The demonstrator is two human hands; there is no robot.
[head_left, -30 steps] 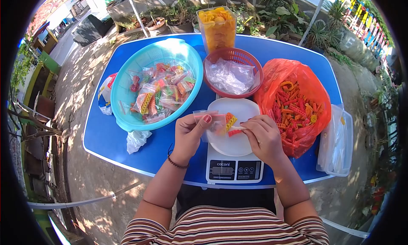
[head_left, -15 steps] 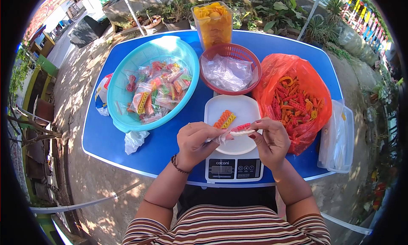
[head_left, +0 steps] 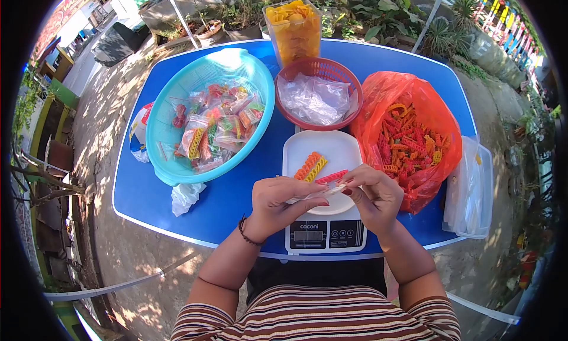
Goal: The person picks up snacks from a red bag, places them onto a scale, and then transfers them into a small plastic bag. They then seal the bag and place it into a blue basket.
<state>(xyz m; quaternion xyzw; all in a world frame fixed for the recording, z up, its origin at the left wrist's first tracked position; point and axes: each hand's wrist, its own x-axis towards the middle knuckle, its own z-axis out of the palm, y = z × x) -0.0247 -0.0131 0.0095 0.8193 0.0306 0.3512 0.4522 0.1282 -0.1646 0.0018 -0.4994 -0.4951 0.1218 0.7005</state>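
Above the white tray of a kitchen scale, my two hands face each other with a small clear plastic bag between them. My left hand pinches the bag's left part between thumb and fingers. The fingertips of my right hand are closed on its right edge. Wavy ladder-shaped snack pieces lie on the tray: an orange piece beside a yellow piece, and a pink piece just behind the bag. My fingers partly hide the bag.
A turquoise basket of filled packets stands left. Behind the scale is a red basket of clear bags, with a tub of yellow chips beyond. At right are a red bag of snacks and a plastic box.
My left hand has shifted slightly right, closer to my right hand. The small bag now looks flatter and more spread between my fingers. The snack pieces remain on the tray.
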